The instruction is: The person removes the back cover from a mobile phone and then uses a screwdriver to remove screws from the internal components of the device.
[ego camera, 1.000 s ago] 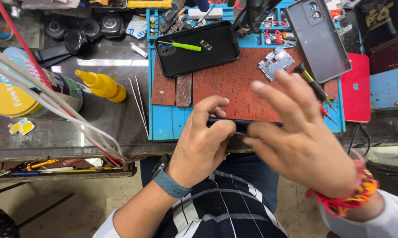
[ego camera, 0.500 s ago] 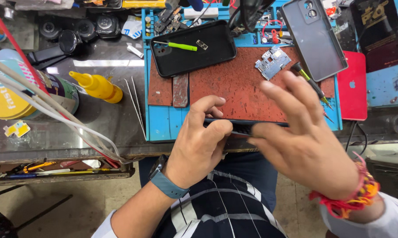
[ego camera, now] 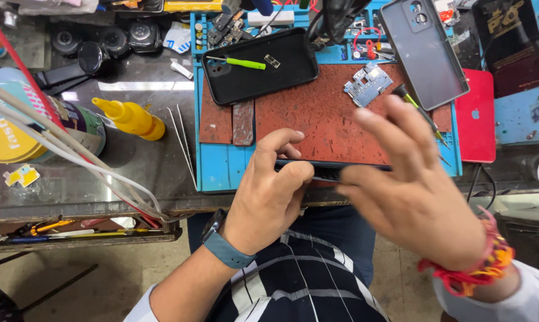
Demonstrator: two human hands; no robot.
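At the near edge of the blue work mat (ego camera: 213,170), both hands meet on a dark, thin phone (ego camera: 323,171) held edge-on, so only its long side shows. The left hand (ego camera: 266,197) has its grip clamped on the phone: thumb pressed along the near side, index finger curled over the top edge, the other fingers tucked under and out of sight. The right hand (ego camera: 412,191) comes in from the right, blurred, fingers spread wide and lifted above the mat. Only its lower fingers reach the phone's right end; whether they pinch it or merely rest against it, I cannot tell. A blue watch band (ego camera: 225,247) sits on the left wrist, a red and orange thread bracelet (ego camera: 475,271) on the right.

Beyond the hands, the reddish pad (ego camera: 323,116) on the mat carries a small circuit board (ego camera: 368,84) at its far right. Farther still lies a black phone case (ego camera: 260,65), open side up, with a green-handled screwdriver (ego camera: 237,61) in it. To the right, a grey phone back cover (ego camera: 424,50) lies tilted, with a red phone (ego camera: 475,116) just beside it. On the left of the desk (ego camera: 144,173), well apart from the hands, a yellow squeeze bottle (ego camera: 129,117) lies on its side, with thin tweezers (ego camera: 183,143) between it and the mat.
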